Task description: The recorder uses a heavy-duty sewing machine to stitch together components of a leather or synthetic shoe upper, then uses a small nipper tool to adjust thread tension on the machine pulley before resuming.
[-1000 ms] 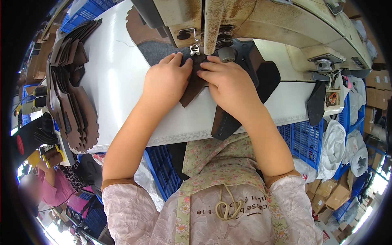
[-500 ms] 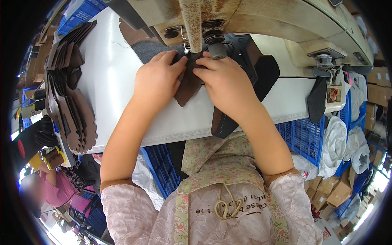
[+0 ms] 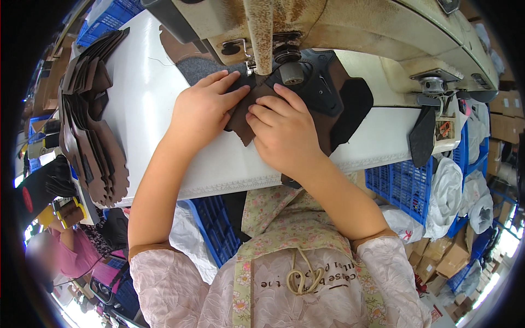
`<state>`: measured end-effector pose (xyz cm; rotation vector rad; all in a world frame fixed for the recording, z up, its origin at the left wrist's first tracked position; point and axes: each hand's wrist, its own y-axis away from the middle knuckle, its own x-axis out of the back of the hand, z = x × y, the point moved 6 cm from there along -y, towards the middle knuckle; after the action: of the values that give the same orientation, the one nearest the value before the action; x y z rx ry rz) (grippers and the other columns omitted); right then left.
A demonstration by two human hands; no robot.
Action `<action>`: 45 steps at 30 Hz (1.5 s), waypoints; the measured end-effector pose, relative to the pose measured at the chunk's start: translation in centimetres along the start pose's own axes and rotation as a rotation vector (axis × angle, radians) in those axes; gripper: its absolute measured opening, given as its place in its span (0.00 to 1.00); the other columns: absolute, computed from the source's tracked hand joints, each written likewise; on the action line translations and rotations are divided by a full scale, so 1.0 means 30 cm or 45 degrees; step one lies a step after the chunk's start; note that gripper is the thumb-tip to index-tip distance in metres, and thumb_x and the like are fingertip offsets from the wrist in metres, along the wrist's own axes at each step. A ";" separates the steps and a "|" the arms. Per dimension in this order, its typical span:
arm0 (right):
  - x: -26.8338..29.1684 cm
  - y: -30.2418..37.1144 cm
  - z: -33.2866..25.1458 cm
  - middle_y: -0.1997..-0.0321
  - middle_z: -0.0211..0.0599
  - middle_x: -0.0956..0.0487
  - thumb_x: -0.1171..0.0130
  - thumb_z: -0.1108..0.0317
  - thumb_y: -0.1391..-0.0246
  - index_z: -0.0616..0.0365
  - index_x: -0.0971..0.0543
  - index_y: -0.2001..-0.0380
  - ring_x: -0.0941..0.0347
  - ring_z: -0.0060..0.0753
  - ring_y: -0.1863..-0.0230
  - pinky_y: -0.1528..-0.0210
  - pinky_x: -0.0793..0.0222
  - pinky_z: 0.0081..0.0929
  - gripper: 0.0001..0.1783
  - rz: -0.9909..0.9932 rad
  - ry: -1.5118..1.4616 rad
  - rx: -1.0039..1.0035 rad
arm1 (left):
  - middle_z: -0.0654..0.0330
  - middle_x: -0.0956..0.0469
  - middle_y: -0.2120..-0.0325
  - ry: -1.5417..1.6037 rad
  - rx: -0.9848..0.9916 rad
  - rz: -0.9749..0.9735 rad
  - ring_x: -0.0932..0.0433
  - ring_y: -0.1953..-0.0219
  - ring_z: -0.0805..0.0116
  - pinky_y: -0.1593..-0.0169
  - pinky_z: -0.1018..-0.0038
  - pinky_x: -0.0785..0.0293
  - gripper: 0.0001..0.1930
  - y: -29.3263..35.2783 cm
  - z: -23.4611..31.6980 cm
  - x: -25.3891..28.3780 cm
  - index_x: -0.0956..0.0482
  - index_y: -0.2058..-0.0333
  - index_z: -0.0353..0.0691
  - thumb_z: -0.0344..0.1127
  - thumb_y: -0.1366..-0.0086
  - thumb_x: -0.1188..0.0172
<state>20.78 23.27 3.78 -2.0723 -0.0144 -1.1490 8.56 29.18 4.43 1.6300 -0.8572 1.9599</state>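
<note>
Brown leather pieces (image 3: 244, 117) with dark backing lie on the white sewing-machine table, under the machine head. My left hand (image 3: 201, 112) rests on their left side with its fingers stretched toward the presser foot (image 3: 250, 68). Lying over the leather to the right, my right hand (image 3: 287, 131) has its fingers spread and slightly bent, with the fingertips pressing on it. Neither hand is closed round anything. The leather reaches right past a black plate (image 3: 322, 87) to a dark flap (image 3: 354, 106). My right hand and forearm hide part of it.
A stack of brown leather cutouts (image 3: 95, 126) lies at the table's left. The machine arm (image 3: 383, 38) spans the top. Blue crates (image 3: 402, 183) and white bags stand below the right edge. A person in pink (image 3: 79, 251) sits at lower left.
The leather has turned and shifted under the machine. My right hand has moved left and nearer, its fingers spreading more; my left hand has slid slightly left and its fingers have straightened.
</note>
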 end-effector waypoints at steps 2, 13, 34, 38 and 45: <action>0.008 0.002 0.007 0.67 0.33 0.18 0.44 0.70 0.57 0.61 0.17 0.75 0.25 0.32 0.56 0.36 0.39 0.39 0.09 0.018 -0.020 0.023 | 0.64 0.24 0.47 -0.006 -0.002 0.011 0.23 0.53 0.62 0.58 0.69 0.21 0.29 -0.002 0.000 0.000 0.19 0.51 0.52 0.25 0.57 0.39; 0.011 0.006 0.019 0.67 0.32 0.18 0.44 0.69 0.61 0.61 0.17 0.74 0.25 0.30 0.58 0.36 0.39 0.39 0.10 -0.035 -0.124 0.055 | 0.65 0.25 0.45 -0.053 0.014 -0.030 0.24 0.49 0.62 0.55 0.69 0.21 0.29 0.001 0.000 -0.014 0.19 0.51 0.54 0.25 0.55 0.38; -0.007 -0.004 0.018 0.65 0.33 0.17 0.44 0.70 0.60 0.59 0.17 0.74 0.25 0.31 0.54 0.36 0.39 0.37 0.09 -0.059 -0.085 0.053 | 0.56 0.21 0.51 0.120 0.000 0.217 0.23 0.48 0.57 0.49 0.66 0.25 0.20 0.006 -0.023 -0.015 0.17 0.59 0.40 0.21 0.54 0.39; -0.010 -0.016 0.019 0.65 0.33 0.17 0.44 0.70 0.60 0.59 0.18 0.74 0.25 0.32 0.54 0.36 0.38 0.37 0.09 -0.058 -0.079 0.060 | 0.57 0.21 0.52 0.118 0.010 0.206 0.24 0.47 0.57 0.48 0.66 0.25 0.20 -0.005 -0.034 -0.013 0.17 0.59 0.40 0.21 0.54 0.39; -0.027 -0.032 0.026 0.65 0.33 0.18 0.44 0.70 0.59 0.59 0.18 0.74 0.25 0.32 0.54 0.37 0.37 0.36 0.09 -0.029 -0.049 0.052 | 0.57 0.20 0.57 0.125 0.015 0.216 0.24 0.49 0.55 0.50 0.65 0.25 0.19 -0.023 -0.064 -0.019 0.17 0.58 0.42 0.22 0.51 0.39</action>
<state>20.53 24.71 3.52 -2.0628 -0.0795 -1.1132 7.81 31.04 3.78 1.4960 -0.9747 2.1439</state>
